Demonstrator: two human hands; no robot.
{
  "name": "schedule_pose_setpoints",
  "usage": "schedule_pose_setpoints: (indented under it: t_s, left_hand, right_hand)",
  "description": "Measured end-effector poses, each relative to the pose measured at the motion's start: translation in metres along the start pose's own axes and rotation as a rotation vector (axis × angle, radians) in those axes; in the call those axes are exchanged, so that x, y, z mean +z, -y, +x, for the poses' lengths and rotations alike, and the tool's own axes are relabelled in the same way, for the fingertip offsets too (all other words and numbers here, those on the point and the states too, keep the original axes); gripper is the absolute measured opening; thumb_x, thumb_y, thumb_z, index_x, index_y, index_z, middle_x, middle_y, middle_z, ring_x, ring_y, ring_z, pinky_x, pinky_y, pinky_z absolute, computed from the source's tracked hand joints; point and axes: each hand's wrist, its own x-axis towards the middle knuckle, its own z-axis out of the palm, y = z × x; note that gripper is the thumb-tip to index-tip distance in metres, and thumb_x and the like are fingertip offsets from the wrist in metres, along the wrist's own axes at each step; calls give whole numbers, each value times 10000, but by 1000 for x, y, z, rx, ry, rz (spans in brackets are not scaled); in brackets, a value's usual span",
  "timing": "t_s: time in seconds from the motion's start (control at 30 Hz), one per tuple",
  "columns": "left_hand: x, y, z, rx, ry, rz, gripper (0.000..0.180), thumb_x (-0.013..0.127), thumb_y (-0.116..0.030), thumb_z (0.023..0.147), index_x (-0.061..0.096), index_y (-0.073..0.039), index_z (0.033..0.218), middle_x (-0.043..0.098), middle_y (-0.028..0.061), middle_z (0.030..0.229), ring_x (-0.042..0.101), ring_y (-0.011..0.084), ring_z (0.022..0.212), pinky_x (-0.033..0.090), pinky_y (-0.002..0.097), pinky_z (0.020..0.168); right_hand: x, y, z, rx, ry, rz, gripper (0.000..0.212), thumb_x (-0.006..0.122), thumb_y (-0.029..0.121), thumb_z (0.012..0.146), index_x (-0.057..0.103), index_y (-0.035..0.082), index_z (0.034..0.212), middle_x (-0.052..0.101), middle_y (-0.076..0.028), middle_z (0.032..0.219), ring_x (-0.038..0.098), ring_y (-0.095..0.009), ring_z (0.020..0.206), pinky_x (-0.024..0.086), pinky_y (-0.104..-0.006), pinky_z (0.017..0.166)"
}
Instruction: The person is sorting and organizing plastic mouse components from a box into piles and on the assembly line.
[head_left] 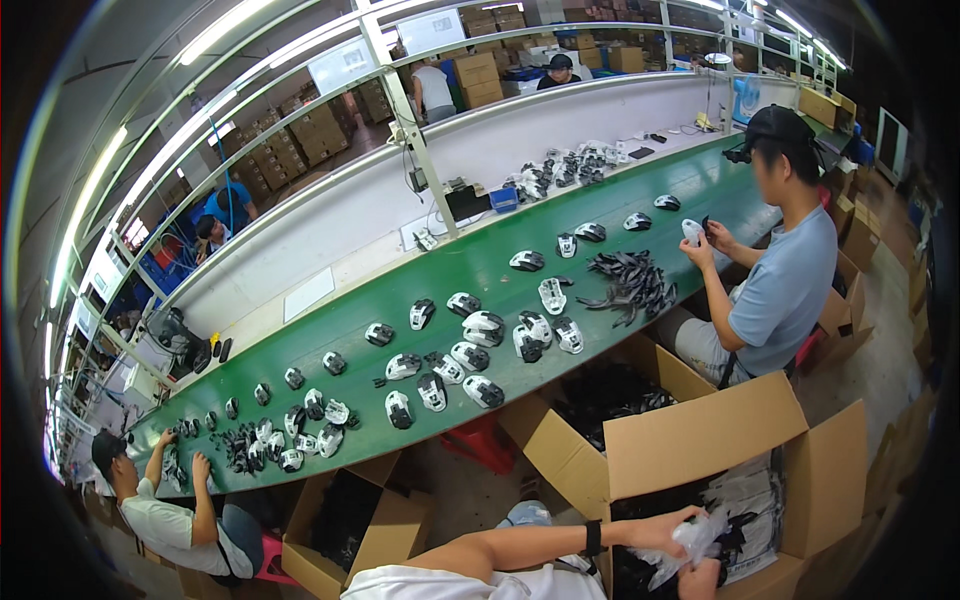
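At the lower right, both my hands are over an open cardboard box (705, 430). My left hand (660, 533), on the arm with a black wristband, has its fingers closed on a crumpled clear plastic bag (702, 536). Just below it, my right hand (700, 578) is partly cut off by the frame's lower edge and grips the near side of the same bag. Black plastic parts (738, 535) show beside the bag. Under them lies white printed plastic packaging (750, 495) inside the box.
A green conveyor belt (330, 290) carries white-and-black mouse shells (484, 328) and a heap of black strips (630, 285). A seated co-worker (790, 270) at right holds a white shell; another (185, 520) works at left. More cartons (560, 450) and a red stool (478, 440) stand below the belt.
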Motion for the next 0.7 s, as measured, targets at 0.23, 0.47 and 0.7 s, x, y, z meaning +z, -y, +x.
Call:
schedule_pose_setpoints:
  t_s: [0.23,0.47,0.7]
  left_hand:
    - [-3,-10,-5,-342,391,-285,442,692,-171,681,580,-5,1075,624,47,934,558,122,847,450,268,809]
    - [12,-20,-20,-201,336,-506,380,690,-156,694,604,-8,1033,639,42,915,568,107,814,457,259,787]
    - [2,46,2,-185,-147,-349,160,628,-143,772,589,-27,875,600,23,783,555,114,712,453,272,673]
  right_hand:
    - [2,12,-9,-102,118,115,282,656,201,784,549,-53,845,567,-211,783,541,-352,735,434,-406,635]
    - [28,-16,-14,219,53,688,261,605,217,869,544,-33,916,563,-104,775,549,-223,719,437,-344,617]
    - [41,-10,-7,269,-112,1151,243,541,223,922,548,-16,964,558,-32,749,515,-145,610,410,-274,555]
